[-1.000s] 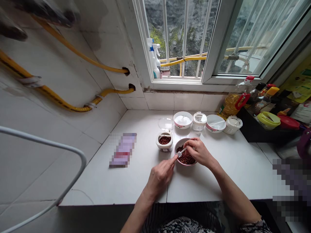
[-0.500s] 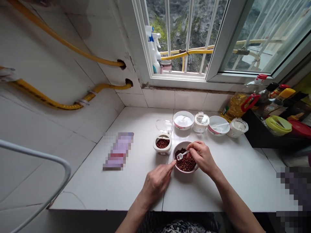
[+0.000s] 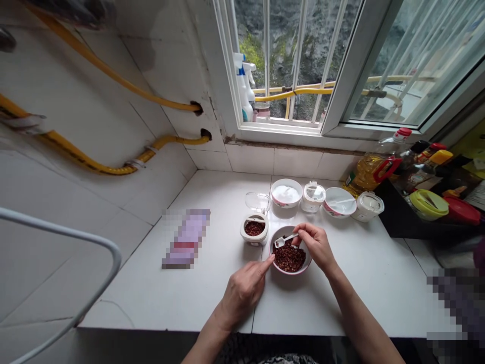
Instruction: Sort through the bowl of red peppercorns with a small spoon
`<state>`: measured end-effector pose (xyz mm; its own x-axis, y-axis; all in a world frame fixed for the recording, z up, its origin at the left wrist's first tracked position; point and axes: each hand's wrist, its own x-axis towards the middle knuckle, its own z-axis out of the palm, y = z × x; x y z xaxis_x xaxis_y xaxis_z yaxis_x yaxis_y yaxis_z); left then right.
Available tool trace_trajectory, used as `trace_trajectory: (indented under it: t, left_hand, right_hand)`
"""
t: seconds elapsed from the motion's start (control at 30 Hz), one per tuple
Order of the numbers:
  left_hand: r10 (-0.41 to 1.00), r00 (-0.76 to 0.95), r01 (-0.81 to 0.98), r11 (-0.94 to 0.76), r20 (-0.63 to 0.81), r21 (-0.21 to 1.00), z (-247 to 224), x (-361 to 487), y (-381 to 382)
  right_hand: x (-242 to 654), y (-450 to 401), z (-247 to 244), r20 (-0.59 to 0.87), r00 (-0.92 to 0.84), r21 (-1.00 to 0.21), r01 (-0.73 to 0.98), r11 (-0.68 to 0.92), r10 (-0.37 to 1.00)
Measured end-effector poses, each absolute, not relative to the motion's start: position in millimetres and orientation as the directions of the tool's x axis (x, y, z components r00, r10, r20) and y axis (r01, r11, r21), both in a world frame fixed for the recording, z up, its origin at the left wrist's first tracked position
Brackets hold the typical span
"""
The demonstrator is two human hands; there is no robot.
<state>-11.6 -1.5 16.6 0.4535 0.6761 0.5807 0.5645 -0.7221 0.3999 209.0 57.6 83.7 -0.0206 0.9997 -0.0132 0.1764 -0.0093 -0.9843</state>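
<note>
A bowl (image 3: 290,259) of dark red dried spice stands on the white tiled counter in front of me. My right hand (image 3: 313,246) pinches the handle of a small white spoon (image 3: 280,242), whose scoop is over the bowl's far left part with a few bits in it. At the bowl's left rim, my left hand (image 3: 246,285) touches with its extended index finger; the other fingers are curled, holding nothing visible. Just left of the bowl sits a square jar (image 3: 254,230) with its clear lid raised and the same red spice inside.
Behind stand a bowl of white grains (image 3: 287,193), a clear-lidded jar (image 3: 313,196), a bowl with a white spoon (image 3: 339,203) and another jar (image 3: 367,207). An oil bottle (image 3: 373,167) is at back right, a blurred purple packet (image 3: 187,238) at left.
The spoon has shifted slightly left and up within the bowl, and my right hand has risen a little from the spice. The view has tilted slightly. My left finger remains at the rim.
</note>
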Motion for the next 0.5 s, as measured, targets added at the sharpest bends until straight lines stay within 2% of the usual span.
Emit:
trace_trajectory:
  t: [0.37,0.5]
  left_hand:
    - [0.641,0.471,0.548,-0.751,0.606,0.369,13.6,-12.6,0.7]
    - [0.632,0.467,0.546,-0.756,0.618,0.36,12.4,-12.0,1.5]
  right_hand:
    - [208.1,60.0,87.5,0.044,0.035,-0.994,0.105,0.04,0.998]
    - [199.9,59.7,92.9,0.114,0.052,-0.987,0.118,0.108,0.992]
